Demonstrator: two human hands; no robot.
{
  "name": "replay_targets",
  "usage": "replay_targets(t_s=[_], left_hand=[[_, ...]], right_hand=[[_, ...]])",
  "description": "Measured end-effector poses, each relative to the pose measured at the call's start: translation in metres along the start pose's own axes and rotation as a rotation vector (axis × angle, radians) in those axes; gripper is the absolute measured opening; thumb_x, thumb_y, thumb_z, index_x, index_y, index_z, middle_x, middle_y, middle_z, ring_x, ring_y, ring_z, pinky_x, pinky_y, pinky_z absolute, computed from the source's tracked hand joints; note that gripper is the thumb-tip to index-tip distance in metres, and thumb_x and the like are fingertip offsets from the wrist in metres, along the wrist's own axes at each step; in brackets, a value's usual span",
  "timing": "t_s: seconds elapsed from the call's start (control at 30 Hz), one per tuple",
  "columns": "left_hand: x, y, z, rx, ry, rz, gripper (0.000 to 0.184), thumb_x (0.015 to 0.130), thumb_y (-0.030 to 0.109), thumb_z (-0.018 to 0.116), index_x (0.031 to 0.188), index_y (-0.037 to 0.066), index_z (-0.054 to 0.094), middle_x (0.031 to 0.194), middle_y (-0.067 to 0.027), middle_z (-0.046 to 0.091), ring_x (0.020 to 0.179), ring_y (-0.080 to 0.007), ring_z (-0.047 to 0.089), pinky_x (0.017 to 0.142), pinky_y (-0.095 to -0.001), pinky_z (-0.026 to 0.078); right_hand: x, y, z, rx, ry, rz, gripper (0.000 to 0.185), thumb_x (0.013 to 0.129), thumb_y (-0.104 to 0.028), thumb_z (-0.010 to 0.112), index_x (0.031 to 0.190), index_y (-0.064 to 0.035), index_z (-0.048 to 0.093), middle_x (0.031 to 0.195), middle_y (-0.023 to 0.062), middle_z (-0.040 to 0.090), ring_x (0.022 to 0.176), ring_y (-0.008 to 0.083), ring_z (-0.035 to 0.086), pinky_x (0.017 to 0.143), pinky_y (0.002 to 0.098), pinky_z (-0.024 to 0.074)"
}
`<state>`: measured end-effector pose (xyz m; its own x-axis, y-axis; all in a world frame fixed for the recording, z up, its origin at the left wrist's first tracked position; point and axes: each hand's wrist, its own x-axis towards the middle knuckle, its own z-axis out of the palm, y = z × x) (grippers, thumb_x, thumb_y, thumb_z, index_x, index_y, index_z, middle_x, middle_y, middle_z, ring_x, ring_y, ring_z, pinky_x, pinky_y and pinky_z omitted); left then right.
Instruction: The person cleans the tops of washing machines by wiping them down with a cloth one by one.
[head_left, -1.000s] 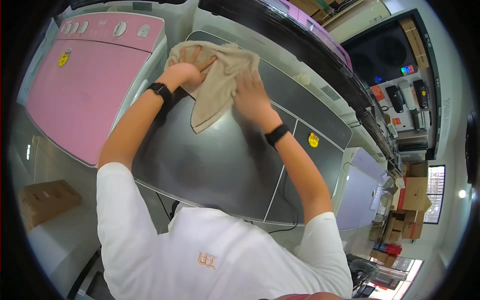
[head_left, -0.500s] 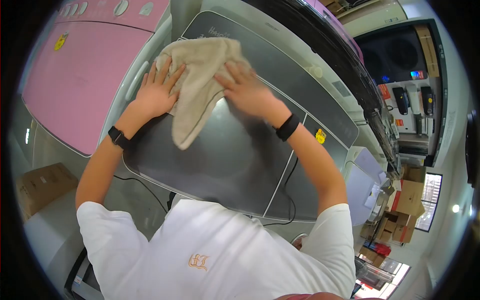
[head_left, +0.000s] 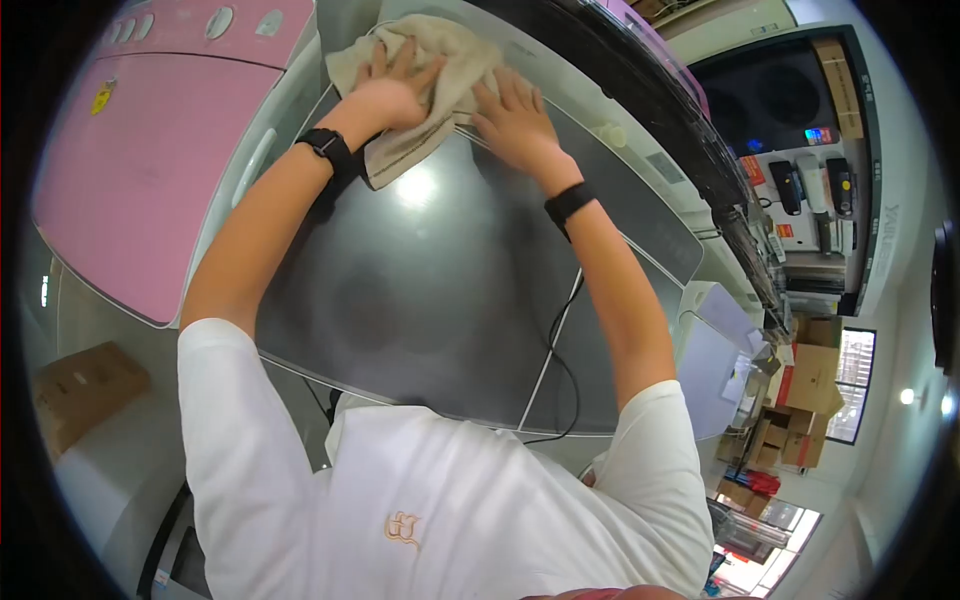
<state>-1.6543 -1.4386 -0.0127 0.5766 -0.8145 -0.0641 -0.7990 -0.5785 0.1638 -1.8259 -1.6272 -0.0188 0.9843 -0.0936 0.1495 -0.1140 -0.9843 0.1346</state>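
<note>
A beige cloth (head_left: pixel 455 45) lies bunched at the far edge of a dark grey, glossy appliance top (head_left: pixel 400 290). My left hand (head_left: pixel 393 92) presses down on the cloth with its fingers spread. Beside it, my right hand (head_left: pixel 518 122) is open and flat, its fingertips at the cloth's right edge and its palm over the grey surface. A dark-edged corner of the cloth hangs toward me between the two wrists. The far end of the top is partly covered by the cloth.
On the left stands a pink appliance (head_left: pixel 160 180) with knobs along its back. A black cable (head_left: pixel 575 385) crosses the grey top at right. Wrapped appliances line the far side. Cardboard boxes (head_left: pixel 800 400) are stacked at right, and another carton (head_left: pixel 90 390) sits on the floor at left.
Both hands have moved away from me to the far edge, the left one also rightward. The cloth has gone with them and is more bunched, baring more of the grey top.
</note>
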Motion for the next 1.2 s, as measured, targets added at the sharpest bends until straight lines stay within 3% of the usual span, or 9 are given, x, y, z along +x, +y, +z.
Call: replay_targets(t_s=[0.2,0.4,0.47,0.6,0.73,0.93,0.97,1.0,1.2], left_hand=[[-0.056,0.053,0.010,-0.004,-0.282,0.188,0.068,0.100,0.055,0.054,0.164,0.042,0.038,0.179,-0.0117,0.011,0.157,-0.0624,-0.002,0.124,-0.0751,0.010],[-0.164,0.077,-0.007,0.072,-0.439,0.353,0.073,0.087,0.038,0.076,0.156,0.034,0.052,0.172,-0.0184,0.027,0.150,-0.0693,0.017,0.109,-0.0757,0.043],[-0.212,0.078,0.006,-0.027,-0.403,0.373,0.070,0.086,0.035,0.078,0.153,0.031,0.055,0.170,-0.0214,0.030,0.146,-0.0714,0.021,0.108,-0.0772,0.043],[-0.281,0.070,-0.008,-0.138,-0.499,0.327,0.067,0.093,0.034,0.074,0.156,0.031,0.053,0.169,-0.0244,0.029,0.150,-0.0701,0.010,0.107,-0.0843,0.035],[-0.273,0.063,-0.010,-0.217,-0.587,0.252,0.061,0.100,0.034,0.066,0.159,0.031,0.049,0.171,-0.0239,0.024,0.153,-0.0681,-0.001,0.107,-0.0895,0.025],[-0.270,0.096,0.007,-0.090,-0.423,0.197,0.065,0.099,0.038,0.065,0.161,0.030,0.047,0.173,-0.0178,0.025,0.153,-0.0673,0.004,0.106,-0.0901,0.023],[-0.283,0.104,0.012,-0.076,-0.411,0.250,0.064,0.098,0.037,0.065,0.159,0.026,0.049,0.172,-0.0222,0.026,0.152,-0.0691,0.005,0.106,-0.0899,0.023],[-0.295,0.111,0.014,-0.063,-0.394,0.308,0.064,0.098,0.036,0.065,0.158,0.022,0.050,0.170,-0.0265,0.027,0.151,-0.0708,0.007,0.106,-0.0898,0.024],[-0.317,0.178,0.010,-0.071,-0.538,0.468,0.074,0.092,0.045,0.073,0.159,0.026,0.049,0.167,-0.0314,0.029,0.147,-0.0746,0.011,0.105,-0.0902,0.025]], right_hand=[[-0.101,-0.021,-0.008,0.132,-0.100,0.028,0.073,0.104,-0.053,0.052,0.158,-0.0055,0.044,0.168,0.0266,0.033,0.157,0.0466,0.027,0.127,0.0603,0.0213],[-0.197,-0.117,-0.064,0.361,-0.175,0.078,0.074,0.095,-0.049,0.067,0.150,-0.0020,0.051,0.161,0.0327,0.038,0.154,0.0503,0.030,0.125,0.0614,0.0262],[-0.232,-0.149,-0.081,0.436,-0.240,0.078,0.069,0.093,-0.045,0.072,0.146,-0.0045,0.055,0.159,0.0313,0.041,0.153,0.0494,0.032,0.124,0.0612,0.0287],[-0.282,-0.197,-0.102,0.546,-0.274,0.079,0.056,0.090,-0.035,0.077,0.137,-0.0106,0.061,0.157,0.0242,0.046,0.153,0.0442,0.037,0.122,0.0598,0.0326],[-0.278,-0.189,-0.091,0.529,-0.250,0.037,0.047,0.090,-0.031,0.077,0.131,-0.0130,0.064,0.157,0.0175,0.049,0.152,0.0396,0.039,0.122,0.0579,0.0355],[-0.298,-0.200,-0.087,0.582,-0.089,0.119,0.041,0.090,-0.026,0.076,0.126,-0.0111,0.065,0.152,0.0156,0.053,0.148,0.0397,0.043,0.121,0.0570,0.0380],[-0.309,-0.203,-0.090,0.594,-0.117,0.138,0.039,0.091,-0.025,0.076,0.126,-0.0106,0.065,0.152,0.0155,0.054,0.148,0.0399,0.043,0.121,0.0572,0.0383],[-0.321,-0.204,-0.093,0.599,-0.142,0.159,0.038,0.091,-0.024,0.075,0.125,-0.0100,0.065,0.151,0.0153,0.055,0.148,0.0401,0.044,0.120,0.0574,0.0386],[-0.418,-0.199,-0.118,0.595,-0.126,0.535,0.035,0.093,-0.018,0.071,0.127,-0.0096,0.066,0.154,0.0143,0.054,0.145,0.0395,0.048,0.118,0.0583,0.0402]])
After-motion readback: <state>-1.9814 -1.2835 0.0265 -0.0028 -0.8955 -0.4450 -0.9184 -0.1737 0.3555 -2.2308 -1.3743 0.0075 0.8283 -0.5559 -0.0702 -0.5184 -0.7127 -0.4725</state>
